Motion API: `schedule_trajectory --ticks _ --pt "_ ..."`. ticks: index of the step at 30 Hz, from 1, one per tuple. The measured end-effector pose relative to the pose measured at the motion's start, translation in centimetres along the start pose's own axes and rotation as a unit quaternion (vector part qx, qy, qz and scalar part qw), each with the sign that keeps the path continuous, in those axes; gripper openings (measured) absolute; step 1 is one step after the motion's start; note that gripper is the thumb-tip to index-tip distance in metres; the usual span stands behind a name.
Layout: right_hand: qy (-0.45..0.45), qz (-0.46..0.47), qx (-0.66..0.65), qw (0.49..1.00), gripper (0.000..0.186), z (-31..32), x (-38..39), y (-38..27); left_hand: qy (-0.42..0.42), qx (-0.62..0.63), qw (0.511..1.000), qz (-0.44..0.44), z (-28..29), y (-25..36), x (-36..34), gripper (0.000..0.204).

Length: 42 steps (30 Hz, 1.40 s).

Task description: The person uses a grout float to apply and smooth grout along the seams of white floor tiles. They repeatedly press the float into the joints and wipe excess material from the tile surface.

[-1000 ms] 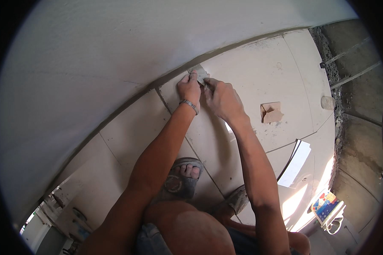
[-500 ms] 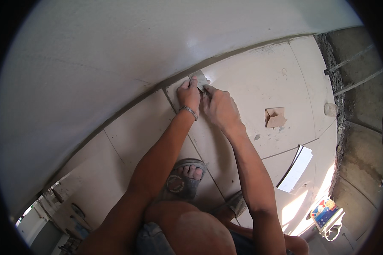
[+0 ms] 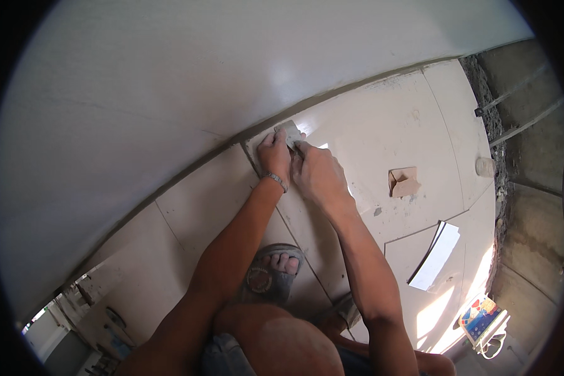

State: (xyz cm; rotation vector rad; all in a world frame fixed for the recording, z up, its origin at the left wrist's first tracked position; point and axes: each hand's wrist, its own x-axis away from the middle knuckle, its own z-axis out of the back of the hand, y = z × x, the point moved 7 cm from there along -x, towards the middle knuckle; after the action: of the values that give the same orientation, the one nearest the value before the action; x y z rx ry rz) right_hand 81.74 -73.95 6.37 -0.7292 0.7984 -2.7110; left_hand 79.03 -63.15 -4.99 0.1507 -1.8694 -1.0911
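Both hands meet at a flat grey scraper blade [image 3: 289, 132], held low over the pale floor tiles beside the wall joint. My right hand [image 3: 319, 170] is closed around the scraper's near end; its handle is mostly hidden by the fingers. My left hand [image 3: 274, 156], with a metal-band watch on the wrist, grips the blade's left edge, one finger lying on its face. Dust or paste whitens the fingers on both hands. Just beyond the blade, a dark grey joint [image 3: 232, 139] runs between the floor and the white wall [image 3: 150, 69].
Right of my hands lies a torn piece of brown cardboard [image 3: 403, 182]. Nearby are white strips [image 3: 435, 255], a small round container [image 3: 484, 167] at the broken floor edge, and a colourful bag [image 3: 482, 321]. My sandalled foot [image 3: 272, 269] stands on the tiles below.
The whole view has shifted a little, so the floor sits lower in it. My hands and the scraper have drawn slightly back from the wall joint and to the left. Both grips look unchanged.
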Motion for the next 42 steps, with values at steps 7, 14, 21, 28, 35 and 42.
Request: schedule_trajectory --ticks 7,14,21,28,35,42 --pt "-0.039 0.000 0.011 0.999 0.029 0.1 0.0 -2.0 0.003 -0.020 0.999 -0.036 1.9 0.1 -0.5 0.023" --pt "-0.025 0.012 0.004 1.000 0.030 -1.2 0.0 -1.8 0.014 0.017 0.999 -0.048 2.5 -0.1 -0.7 0.024" --pt "-0.012 0.007 -0.021 1.000 0.032 -1.5 0.1 -1.6 0.071 -0.195 0.966 -0.154 3.8 1.0 -1.8 0.025" --pt "-0.022 -0.025 -0.035 0.999 0.032 0.1 0.5 -0.9 0.016 -0.222 0.959 -0.176 2.6 0.7 -1.2 0.034" --pt "-0.015 -0.026 -0.032 0.999 0.034 -0.1 0.1 -0.4 0.013 -0.160 0.983 -0.087 2.2 0.0 -1.8 0.036" --pt "0.013 -0.036 -0.019 0.999 0.037 1.4 0.4 1.1 -0.029 -0.168 0.985 0.001 0.3 -0.5 -0.8 0.030"
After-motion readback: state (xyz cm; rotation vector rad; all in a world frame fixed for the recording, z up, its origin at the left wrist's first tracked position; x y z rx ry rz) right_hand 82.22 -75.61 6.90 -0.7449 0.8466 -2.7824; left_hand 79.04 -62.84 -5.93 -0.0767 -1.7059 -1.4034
